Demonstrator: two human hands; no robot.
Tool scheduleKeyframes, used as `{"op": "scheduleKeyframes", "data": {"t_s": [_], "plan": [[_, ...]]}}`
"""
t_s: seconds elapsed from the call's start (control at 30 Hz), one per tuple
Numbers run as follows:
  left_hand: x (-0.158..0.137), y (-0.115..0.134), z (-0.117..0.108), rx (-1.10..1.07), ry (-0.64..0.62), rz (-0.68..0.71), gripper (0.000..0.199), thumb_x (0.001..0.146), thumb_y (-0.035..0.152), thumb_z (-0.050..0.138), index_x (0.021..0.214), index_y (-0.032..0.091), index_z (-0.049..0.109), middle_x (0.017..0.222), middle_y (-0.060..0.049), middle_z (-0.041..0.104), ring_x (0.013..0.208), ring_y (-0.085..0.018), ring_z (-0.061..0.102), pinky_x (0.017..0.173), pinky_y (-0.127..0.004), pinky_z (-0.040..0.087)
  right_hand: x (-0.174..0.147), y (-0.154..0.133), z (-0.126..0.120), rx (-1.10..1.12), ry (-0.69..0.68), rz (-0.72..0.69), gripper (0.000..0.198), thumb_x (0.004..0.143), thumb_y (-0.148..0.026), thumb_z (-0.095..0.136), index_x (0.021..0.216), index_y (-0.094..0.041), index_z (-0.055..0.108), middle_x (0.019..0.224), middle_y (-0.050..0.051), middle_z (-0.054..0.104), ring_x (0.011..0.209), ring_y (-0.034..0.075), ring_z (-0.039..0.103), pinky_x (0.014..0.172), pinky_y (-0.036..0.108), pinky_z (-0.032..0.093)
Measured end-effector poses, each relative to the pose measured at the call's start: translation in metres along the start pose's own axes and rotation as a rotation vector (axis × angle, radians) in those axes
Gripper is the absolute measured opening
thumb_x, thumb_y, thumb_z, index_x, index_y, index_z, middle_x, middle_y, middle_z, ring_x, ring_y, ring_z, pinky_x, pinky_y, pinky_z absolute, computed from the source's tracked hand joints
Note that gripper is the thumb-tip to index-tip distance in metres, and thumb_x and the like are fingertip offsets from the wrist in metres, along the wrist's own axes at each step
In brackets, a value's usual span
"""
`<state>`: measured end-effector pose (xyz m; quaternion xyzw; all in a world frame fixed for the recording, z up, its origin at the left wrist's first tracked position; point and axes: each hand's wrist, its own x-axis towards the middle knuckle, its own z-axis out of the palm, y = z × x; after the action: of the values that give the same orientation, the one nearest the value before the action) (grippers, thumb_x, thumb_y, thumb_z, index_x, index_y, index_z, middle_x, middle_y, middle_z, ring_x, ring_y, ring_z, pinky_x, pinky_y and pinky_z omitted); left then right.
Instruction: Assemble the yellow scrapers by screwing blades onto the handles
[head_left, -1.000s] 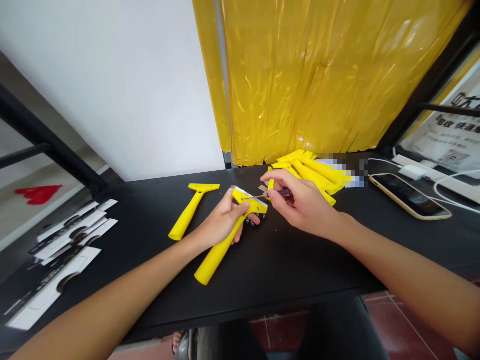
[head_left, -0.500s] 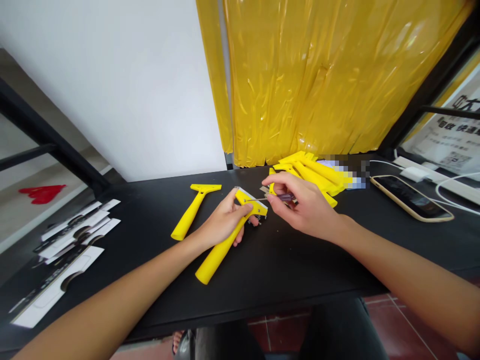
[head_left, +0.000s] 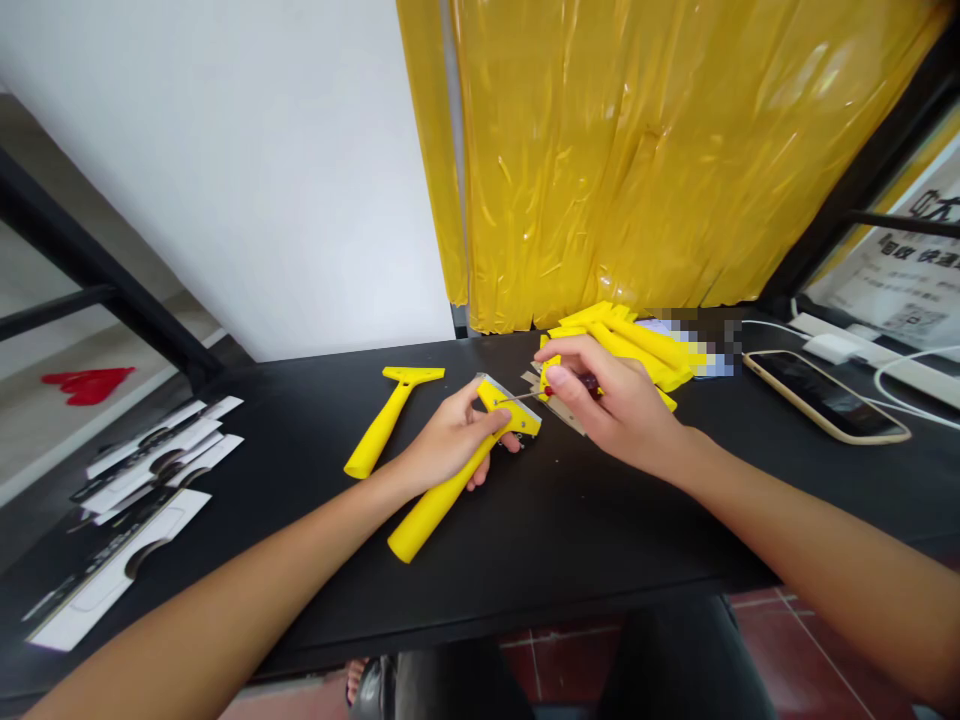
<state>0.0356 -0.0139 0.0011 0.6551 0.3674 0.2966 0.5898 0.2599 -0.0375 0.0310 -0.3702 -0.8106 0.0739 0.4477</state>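
L hand (head_left: 454,438) clasps scraper (head_left: 456,487), handle (head_left: 415,532) twd front edge of surface (head_left: 637,540); R hand (head_left: 619,405) grips screwdriver (head_left: 527,396), best held square to screw (head_left: 496,402) w/ steady push.

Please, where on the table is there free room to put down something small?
Three patches of table look bare: between held scraper and right forearm, apart from tiny specks; between that forearm and phone; between cards and loose scraper. Crowded: the back right, with yellow pile, phone and charger, and the left end, under cards.
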Motion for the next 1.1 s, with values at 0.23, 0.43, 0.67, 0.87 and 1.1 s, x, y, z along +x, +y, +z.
{"op": "scheduleKeyframes", "data": {"t_s": [0.23,0.43,0.67,0.87,1.1], "plan": [[-0.001,0.007,-0.001,0.037,0.039,-0.081,0.035,0.094,0.045,0.062,0.116,0.020,0.050,0.086,-0.008,0.075,0.038,-0.013,0.058,0.031,-0.021,0.045,0.001,0.001,-0.002,-0.008,-0.002,-0.026,0.022,0.098,-0.024,0.054,0.121,-0.022,0.056,0.071,-0.005,0.050,0.059,0.011,0.049,0.058,0.026,0.041],[-0.002,0.011,-0.002,0.060,-0.012,-0.103,0.037,0.093,0.048,0.063,0.117,0.021,0.053,0.081,-0.006,0.075,0.037,-0.013,0.057,0.030,-0.021,0.043,0.002,-0.001,0.000,0.104,0.045,-0.004,0.023,0.095,-0.021,0.057,0.118,-0.023,0.056,0.079,-0.002,0.053,0.062,0.012,0.052,0.057,0.026,0.045],[-0.005,0.022,-0.001,0.030,0.014,-0.100,0.036,0.091,0.047,0.066,0.111,0.020,0.056,0.086,-0.006,0.074,0.043,-0.011,0.059,0.034,-0.021,0.046,0.003,-0.004,-0.005,0.075,0.051,-0.100,0.010,0.096,-0.024,0.058,0.105,-0.022,0.060,0.097,0.005,0.063,0.078,0.016,0.060,0.063,0.028,0.050],[-0.005,0.023,-0.003,0.032,0.073,-0.148,0.030,0.091,0.046,0.066,0.094,0.016,0.061,0.063,-0.001,0.066,0.038,-0.010,0.053,0.032,-0.020,0.042,0.002,-0.001,-0.006,-0.014,-0.031,-0.074,0.010,0.100,-0.030,0.055,0.100,-0.021,0.061,0.091,0.003,0.070,0.065,0.012,0.058,0.058,0.025,0.044],[-0.003,0.023,-0.005,-0.001,0.014,-0.187,0.030,0.093,0.044,0.062,0.090,0.015,0.062,0.070,-0.007,0.072,0.038,-0.011,0.056,0.033,-0.020,0.042,0.003,-0.002,-0.005,0.000,-0.040,-0.085,0.012,0.099,-0.031,0.055,0.099,-0.021,0.062,0.088,0.002,0.069,0.059,0.010,0.054,0.056,0.024,0.042]]}}
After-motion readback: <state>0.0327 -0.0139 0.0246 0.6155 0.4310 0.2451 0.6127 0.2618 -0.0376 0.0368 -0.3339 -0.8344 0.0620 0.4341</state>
